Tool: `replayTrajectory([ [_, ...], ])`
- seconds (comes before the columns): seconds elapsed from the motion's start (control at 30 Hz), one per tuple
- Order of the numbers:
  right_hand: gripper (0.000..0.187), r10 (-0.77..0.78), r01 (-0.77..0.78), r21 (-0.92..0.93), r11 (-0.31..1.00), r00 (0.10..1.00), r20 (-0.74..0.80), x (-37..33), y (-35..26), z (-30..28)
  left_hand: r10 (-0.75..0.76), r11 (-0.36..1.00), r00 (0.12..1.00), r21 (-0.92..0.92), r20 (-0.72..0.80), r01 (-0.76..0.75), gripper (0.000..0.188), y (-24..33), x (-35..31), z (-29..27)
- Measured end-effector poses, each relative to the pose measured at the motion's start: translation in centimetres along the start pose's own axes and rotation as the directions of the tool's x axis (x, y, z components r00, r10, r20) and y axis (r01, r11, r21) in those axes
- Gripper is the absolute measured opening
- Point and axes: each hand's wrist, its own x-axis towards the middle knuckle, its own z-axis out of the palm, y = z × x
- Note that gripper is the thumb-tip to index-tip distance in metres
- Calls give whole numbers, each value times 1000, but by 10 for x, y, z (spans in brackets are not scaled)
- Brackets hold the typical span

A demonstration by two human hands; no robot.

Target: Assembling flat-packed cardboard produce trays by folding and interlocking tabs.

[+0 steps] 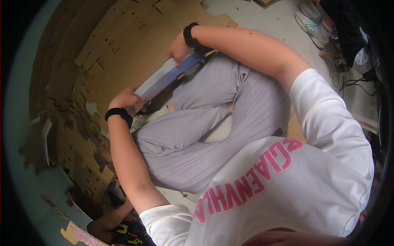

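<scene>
My left hand [125, 99] is closed on the near-left end of a long, narrow white-and-blue strip [158, 78], in front of my knees. It looks like a folded or stacked length of printed card, but I cannot make out its exact kind. At the far-right end my right hand [178, 48] grips the same strip, thumb over its top. The strip slants between both hands, and its underside is hidden. Right beyond it lie large brown cardboard sheets [135, 45]. Black bands circle both wrists.
Torn cardboard pieces [82, 143] are heaped along the left. Another person's arm [108, 217] shows at the lower left, beside a pink printed card piece [80, 234]. Someone's shoes [310, 26] stand at the upper right, near black cables [359, 84] on the floor.
</scene>
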Motion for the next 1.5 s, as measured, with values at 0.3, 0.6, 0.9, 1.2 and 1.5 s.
replayTrajectory([
  [0.3,54,1,-1,-2,1000,1000,-3,4,3,1,-8,999,1000,-50,-9,8,69,2,3,1],
  [0.6,57,-32,32,15,999,999,-10,-6,-3,-3,-77,994,997,-77,13,78,69,2,9,0],
  [0.9,49,-78,42,-74,996,785,-615,-17,11,-23,253,963,545,153,-800,-222,38,-19,-10,-15],
  [1.2,47,73,-121,-2,993,617,-783,-4,25,-17,393,899,707,408,-588,-161,29,-15,5,1],
  [1.5,39,45,-106,-22,994,592,-805,-3,26,-21,352,870,728,493,-588,-23,17,-14,11,8],
])
